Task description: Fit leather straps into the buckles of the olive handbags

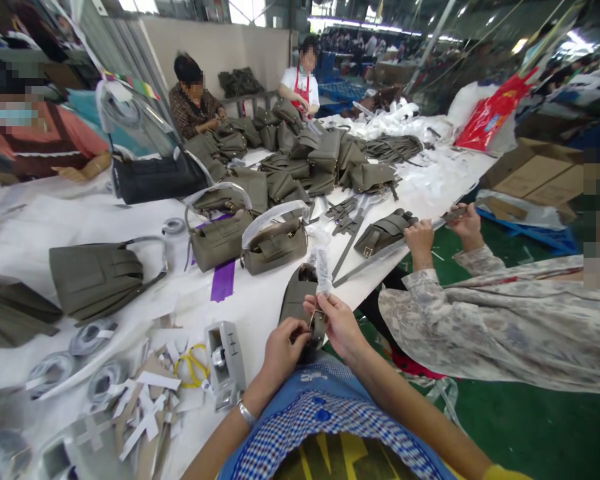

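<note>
An olive-green handbag (296, 293) sits at the table's near edge, close against my body. My left hand (286, 343) is closed, its fingertips pinched at the bag's strap (319, 327) just below a gold-coloured buckle (314, 319). From the other side my right hand (339, 321) closes on the same strap beside the buckle. A clear plastic-wrapped handle part (323, 268) rises from the bag above my fingers. My fingers partly hide the strap end and the buckle.
Finished-looking olive bags (275, 247) stand ahead, with a large pile (325, 153) behind. A grey tape dispenser (225, 363) and paper scraps (147, 407) lie left. At right, a co-worker's hands (420, 241) handle a strap by another bag (386, 233). Further people sit beyond.
</note>
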A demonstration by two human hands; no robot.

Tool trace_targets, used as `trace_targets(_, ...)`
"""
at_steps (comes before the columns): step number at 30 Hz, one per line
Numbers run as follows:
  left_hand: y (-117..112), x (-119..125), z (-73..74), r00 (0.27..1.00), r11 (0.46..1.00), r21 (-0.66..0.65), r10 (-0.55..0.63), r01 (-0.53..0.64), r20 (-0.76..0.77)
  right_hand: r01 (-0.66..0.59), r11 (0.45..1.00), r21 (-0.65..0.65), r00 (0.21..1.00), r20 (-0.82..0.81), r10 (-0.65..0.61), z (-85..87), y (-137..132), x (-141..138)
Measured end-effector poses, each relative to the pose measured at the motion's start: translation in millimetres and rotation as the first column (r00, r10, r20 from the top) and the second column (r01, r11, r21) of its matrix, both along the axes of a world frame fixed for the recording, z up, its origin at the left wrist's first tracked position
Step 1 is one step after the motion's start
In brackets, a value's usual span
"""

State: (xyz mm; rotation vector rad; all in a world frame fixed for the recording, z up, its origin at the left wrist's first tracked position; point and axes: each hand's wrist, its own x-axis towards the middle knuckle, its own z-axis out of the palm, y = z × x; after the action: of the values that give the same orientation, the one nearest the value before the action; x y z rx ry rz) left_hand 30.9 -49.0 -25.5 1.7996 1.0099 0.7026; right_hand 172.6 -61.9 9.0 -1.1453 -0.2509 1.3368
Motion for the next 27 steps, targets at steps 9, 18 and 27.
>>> trace_targets(9,2.5,-11.4,-15.7,0.98,0.996,-0.053,-0.08,0.071,-0.184,0.05,0.996,0.078,0.999,0.007,-0.051,-6.2,16.3,8.7)
trace_targets(18,2.6,-18.4,-11.1,0.964,0.993,0.007,-0.116,0.121,-0.239,0.059,0.993,0.105,0.998,0.011,-0.06,-12.7,26.3,17.5)
trace_targets(27,37.1,1.7,21.3,0.986,0.988,-0.119,0.116,-0.101,0.123,-0.243,0.96,0.136,0.956,0.201,0.214,11.2,10.2,20.2)
